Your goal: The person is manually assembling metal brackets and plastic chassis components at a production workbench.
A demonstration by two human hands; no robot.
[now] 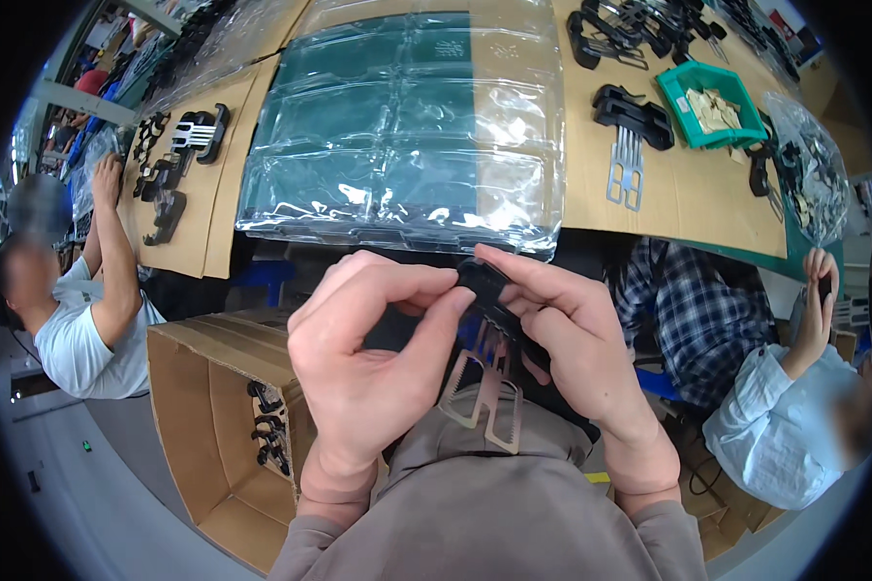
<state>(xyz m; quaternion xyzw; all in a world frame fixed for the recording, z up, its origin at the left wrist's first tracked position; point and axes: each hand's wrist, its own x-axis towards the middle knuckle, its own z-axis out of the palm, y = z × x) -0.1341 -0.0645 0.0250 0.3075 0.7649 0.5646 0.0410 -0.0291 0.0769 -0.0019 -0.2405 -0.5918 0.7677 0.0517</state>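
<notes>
In front of my body I hold a black plastic part (484, 281) with a slotted metal plate (484, 392) hanging down from it. My right hand (586, 334) is closed round the part from the right, thumb and fingers along its side. From the left, my left hand (368, 353) pinches the near-left end of the same part between thumb and forefinger. Anything small between those fingertips is hidden. The metal plate points toward my lap, its two looped ends showing below my hands.
A clear plastic blister tray (388, 169) lies ahead on the table. Black-and-metal parts (630, 140) and a green bin (712, 102) of small beige pieces lie right; more black parts (170, 165) lie left. A cardboard box (189, 416) stands lower left. People work on both sides.
</notes>
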